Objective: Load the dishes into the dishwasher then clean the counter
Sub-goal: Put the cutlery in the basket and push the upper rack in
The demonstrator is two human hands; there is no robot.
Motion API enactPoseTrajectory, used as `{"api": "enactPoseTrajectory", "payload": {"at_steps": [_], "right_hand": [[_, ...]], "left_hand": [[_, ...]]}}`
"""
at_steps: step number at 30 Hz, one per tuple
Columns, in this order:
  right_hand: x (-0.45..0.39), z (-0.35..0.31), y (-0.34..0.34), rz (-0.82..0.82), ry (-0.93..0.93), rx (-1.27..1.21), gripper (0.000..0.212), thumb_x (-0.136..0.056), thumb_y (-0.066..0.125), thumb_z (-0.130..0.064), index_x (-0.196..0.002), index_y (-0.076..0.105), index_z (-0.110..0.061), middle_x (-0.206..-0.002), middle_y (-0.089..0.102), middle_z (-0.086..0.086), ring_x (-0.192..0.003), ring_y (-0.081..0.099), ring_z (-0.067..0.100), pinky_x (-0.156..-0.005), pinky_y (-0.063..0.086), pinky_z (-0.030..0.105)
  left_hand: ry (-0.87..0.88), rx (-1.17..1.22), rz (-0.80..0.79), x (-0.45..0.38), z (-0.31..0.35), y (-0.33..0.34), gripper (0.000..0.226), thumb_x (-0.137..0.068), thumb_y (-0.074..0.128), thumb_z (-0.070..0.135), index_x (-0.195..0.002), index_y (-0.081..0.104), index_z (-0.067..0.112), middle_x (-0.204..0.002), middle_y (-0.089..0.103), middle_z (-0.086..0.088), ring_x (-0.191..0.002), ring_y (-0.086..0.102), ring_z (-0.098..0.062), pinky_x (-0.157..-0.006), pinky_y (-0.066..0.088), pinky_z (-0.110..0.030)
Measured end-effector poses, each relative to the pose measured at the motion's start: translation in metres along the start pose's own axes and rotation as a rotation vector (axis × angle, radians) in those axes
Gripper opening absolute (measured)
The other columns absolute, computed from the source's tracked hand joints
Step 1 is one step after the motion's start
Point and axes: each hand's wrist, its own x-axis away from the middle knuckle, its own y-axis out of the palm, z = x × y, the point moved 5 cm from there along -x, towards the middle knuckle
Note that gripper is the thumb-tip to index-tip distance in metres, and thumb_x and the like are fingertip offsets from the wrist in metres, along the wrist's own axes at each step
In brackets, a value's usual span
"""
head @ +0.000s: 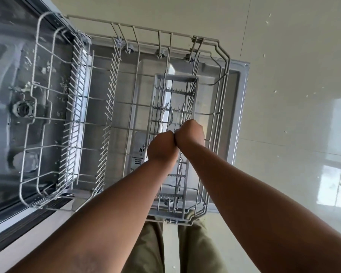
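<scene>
Forks (166,115) stand tines-up in the cutlery basket (174,146), at the right of the pulled-out lower rack (222,62). Left hand (161,145) and right hand (189,133) touch knuckle to knuckle above it, curled; what they pinch cannot be told. Steel cutlery looks light, stiff, slippery when wet, best gripped by its handles. Rack wires crowd close; the floor (293,115) at right gives room.
</scene>
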Motion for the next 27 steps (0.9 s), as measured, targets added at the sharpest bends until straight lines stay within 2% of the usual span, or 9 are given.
{"api": "enactPoseTrajectory", "payload": {"at_steps": [5, 10, 15, 18, 20, 23, 25, 27], "right_hand": [[0.000, 0.001, 0.005, -0.013, -0.026, 0.001, 0.021, -0.088, 0.048, -0.003, -0.070, 0.048, -0.012, -0.072, 0.050, 0.005, -0.070, 0.050, 0.028, -0.058, 0.034, 0.026], [0.004, 0.004, 0.013, -0.009, -0.058, 0.009, 0.015, -0.087, 0.046, -0.004, -0.078, 0.056, -0.010, -0.079, 0.057, 0.010, -0.072, 0.053, 0.030, -0.062, 0.036, 0.028], [-0.002, 0.001, 0.011, 0.036, 0.000, -0.037, 0.013, -0.086, 0.046, -0.003, -0.078, 0.054, -0.009, -0.069, 0.052, 0.005, -0.066, 0.050, 0.027, -0.053, 0.032, 0.025], [-0.008, -0.003, 0.008, 0.042, 0.028, -0.065, 0.014, -0.082, 0.046, 0.000, -0.077, 0.058, -0.006, -0.073, 0.058, 0.009, -0.067, 0.054, 0.028, -0.051, 0.034, 0.025], [-0.012, -0.005, 0.008, 0.034, 0.037, -0.071, 0.018, -0.079, 0.048, 0.000, -0.076, 0.065, -0.003, -0.075, 0.066, 0.013, -0.067, 0.060, 0.029, -0.044, 0.035, 0.023], [-0.015, -0.008, 0.007, 0.040, 0.049, -0.082, 0.021, -0.077, 0.049, -0.001, -0.080, 0.070, -0.003, -0.080, 0.072, 0.014, -0.075, 0.068, 0.029, -0.053, 0.045, 0.024], [-0.014, -0.008, 0.006, 0.056, 0.044, -0.074, 0.014, -0.079, 0.051, -0.002, -0.077, 0.066, -0.004, -0.078, 0.069, 0.011, -0.075, 0.066, 0.030, -0.055, 0.042, 0.024], [-0.011, -0.007, 0.004, 0.083, 0.024, -0.062, 0.014, -0.080, 0.055, -0.007, -0.066, 0.053, -0.009, -0.067, 0.059, 0.006, -0.067, 0.057, 0.029, -0.046, 0.031, 0.022]], "left_hand": [[-0.019, 0.012, -0.010, 0.003, -0.001, 0.001, 0.011, -0.088, 0.045, 0.008, -0.082, 0.053, 0.012, -0.098, 0.065, -0.009, -0.083, 0.058, -0.028, -0.066, 0.041, -0.031], [0.032, 0.087, -0.024, 0.007, -0.008, 0.006, 0.016, -0.088, 0.046, 0.010, -0.089, 0.062, 0.009, -0.098, 0.067, -0.010, -0.090, 0.063, -0.033, -0.068, 0.043, -0.031], [0.050, 0.120, -0.023, 0.004, -0.008, 0.003, 0.014, -0.084, 0.046, 0.006, -0.075, 0.055, 0.008, -0.091, 0.067, -0.012, -0.087, 0.063, -0.032, -0.066, 0.043, -0.031], [0.069, 0.102, -0.011, -0.001, -0.008, 0.002, 0.022, -0.086, 0.046, 0.005, -0.064, 0.044, 0.011, -0.087, 0.066, -0.013, -0.086, 0.064, -0.033, -0.063, 0.039, -0.031], [0.071, 0.088, -0.007, -0.001, -0.007, 0.003, 0.018, -0.088, 0.047, 0.007, -0.073, 0.056, 0.010, -0.091, 0.068, -0.013, -0.089, 0.064, -0.033, -0.065, 0.042, -0.033], [0.061, 0.086, -0.004, -0.003, -0.009, 0.004, 0.019, -0.089, 0.047, 0.008, -0.090, 0.066, 0.007, -0.098, 0.068, -0.013, -0.095, 0.064, -0.034, -0.069, 0.042, -0.033], [0.069, 0.097, 0.005, -0.004, -0.009, 0.002, 0.017, -0.089, 0.048, 0.011, -0.091, 0.065, 0.008, -0.100, 0.068, -0.013, -0.096, 0.063, -0.035, -0.068, 0.040, -0.031], [0.081, 0.115, 0.010, -0.004, -0.009, -0.001, 0.014, -0.090, 0.048, 0.013, -0.087, 0.061, 0.009, -0.099, 0.067, -0.014, -0.095, 0.062, -0.035, -0.066, 0.039, -0.030]]}}
